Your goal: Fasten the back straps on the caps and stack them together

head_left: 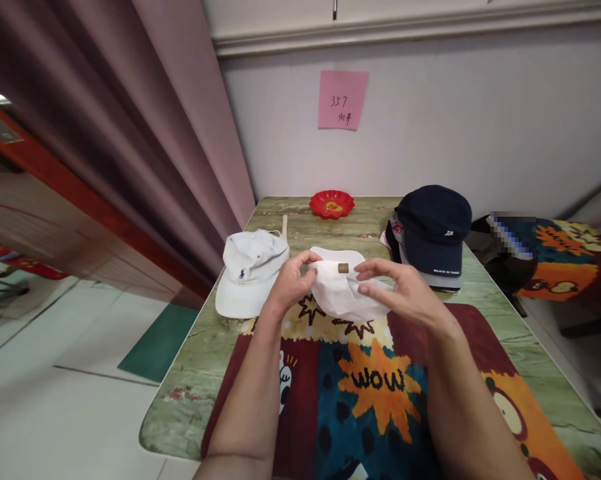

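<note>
A white cap (338, 293) is between my hands, just above the patterned mat, its back opening and a small brass-coloured buckle (343, 268) facing me. My left hand (295, 283) pinches the cap's left edge between thumb and fingers. At the cap's right side, my right hand (400, 290) has its thumb and fingers apart, the fingertips close to the buckle and strap; whether they touch is hard to see. To the left lies a pale cap (253, 270) with a small dark blue logo. On the right, a navy cap (433, 227) tops a stack of caps.
A red scalloped dish (332, 204) sits at the table's back. The colourful mat (375, 380) covers the near middle of the green wood-look table (175, 407). Behind is a wall with a pink note (343, 100); a purple curtain (180, 120) hangs at the left.
</note>
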Demonstrator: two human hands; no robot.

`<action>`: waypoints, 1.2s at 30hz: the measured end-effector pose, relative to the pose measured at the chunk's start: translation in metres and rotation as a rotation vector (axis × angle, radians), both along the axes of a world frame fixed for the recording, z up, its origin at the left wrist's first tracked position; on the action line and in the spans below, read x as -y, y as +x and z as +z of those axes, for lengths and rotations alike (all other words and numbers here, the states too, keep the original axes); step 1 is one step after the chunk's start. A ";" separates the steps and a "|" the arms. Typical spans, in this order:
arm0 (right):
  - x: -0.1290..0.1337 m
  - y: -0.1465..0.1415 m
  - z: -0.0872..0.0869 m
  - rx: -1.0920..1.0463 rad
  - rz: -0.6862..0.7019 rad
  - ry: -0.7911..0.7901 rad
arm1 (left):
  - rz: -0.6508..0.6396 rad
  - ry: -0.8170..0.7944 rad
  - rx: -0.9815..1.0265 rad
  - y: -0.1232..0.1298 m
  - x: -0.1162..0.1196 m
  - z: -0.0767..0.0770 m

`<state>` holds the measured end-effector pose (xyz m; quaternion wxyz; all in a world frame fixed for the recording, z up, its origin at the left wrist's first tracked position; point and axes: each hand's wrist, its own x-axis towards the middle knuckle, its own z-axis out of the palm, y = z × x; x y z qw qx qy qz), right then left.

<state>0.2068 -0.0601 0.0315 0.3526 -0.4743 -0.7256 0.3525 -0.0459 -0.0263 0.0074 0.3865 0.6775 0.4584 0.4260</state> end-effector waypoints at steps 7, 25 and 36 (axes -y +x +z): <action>0.008 -0.007 0.006 0.232 0.084 -0.003 | -0.008 0.031 -0.045 -0.002 0.005 0.008; 0.008 -0.002 0.007 -0.339 -0.115 -0.029 | -0.091 0.346 -0.207 0.022 0.015 0.023; 0.007 -0.011 0.008 -0.337 -0.246 -0.043 | 0.019 0.529 -0.309 0.020 0.011 0.014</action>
